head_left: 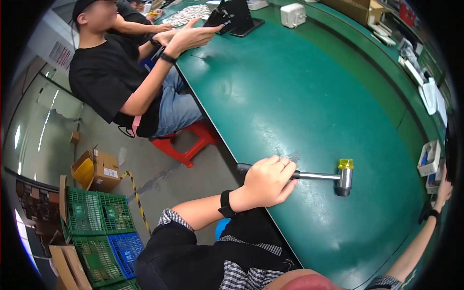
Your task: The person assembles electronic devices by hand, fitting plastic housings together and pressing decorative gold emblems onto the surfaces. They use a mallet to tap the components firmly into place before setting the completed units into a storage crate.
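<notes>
Fingers: those of the left hand [267, 182] were curled tight around the black grip of a small hammer [309, 176]; the right hand [443, 191], at the far right rim of the view, was too poorly seen to tell whether it was clenched or loose.
Hammer place: it lay on the green table [299, 96], near the table's near-left edge, its head resting on the surface.
Hammer axis: the long axis ran almost level from left to right, grip end to the left, metal shaft leading right to the head.
Hammer head: a steel cylinder set crosswise, its yellow cap toward the far side and a dark cap toward the near side.
Wristband: a black band [225, 204] sat on the left wrist.
Packages: an open brown cardboard box [96, 169] with a white label stood on the floor at left; green and blue plastic crates [104, 227] were stacked nearer, at lower left.
Signs: a pale notice with red marks [60, 54] hung on the far-left wall.
Co-worker: a person in a black shirt [104, 72] sat on a red stool [186, 140] at far left, hands on the table.
White box: a small white block [293, 15] stood at the far end.
</notes>
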Tool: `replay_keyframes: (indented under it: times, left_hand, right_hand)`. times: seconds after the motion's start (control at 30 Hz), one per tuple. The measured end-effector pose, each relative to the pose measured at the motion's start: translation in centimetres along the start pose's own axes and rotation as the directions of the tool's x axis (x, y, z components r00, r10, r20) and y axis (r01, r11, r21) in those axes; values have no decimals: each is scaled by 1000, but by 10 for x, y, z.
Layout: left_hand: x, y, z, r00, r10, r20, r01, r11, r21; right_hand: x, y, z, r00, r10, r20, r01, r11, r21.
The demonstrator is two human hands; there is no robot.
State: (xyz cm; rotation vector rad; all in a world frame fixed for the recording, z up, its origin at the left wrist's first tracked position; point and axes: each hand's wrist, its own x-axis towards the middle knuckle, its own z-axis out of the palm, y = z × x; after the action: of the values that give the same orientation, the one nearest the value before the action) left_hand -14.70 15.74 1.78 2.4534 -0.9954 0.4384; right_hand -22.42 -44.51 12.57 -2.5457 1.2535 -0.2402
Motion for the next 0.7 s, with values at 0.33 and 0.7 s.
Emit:
replay_keyframes:
  times: [0.33,0.7]
  left_hand:
    - [-8,-4,10,990,70,-126,-73,997,-22]
    - [-11,2,6,990,47,-131,-51,998,-31]
  right_hand:
    - [-16,-8,92,776,-354,-522,375,925,-70]
    - [-258,-50,36,720,-653,-234,621,455,639]
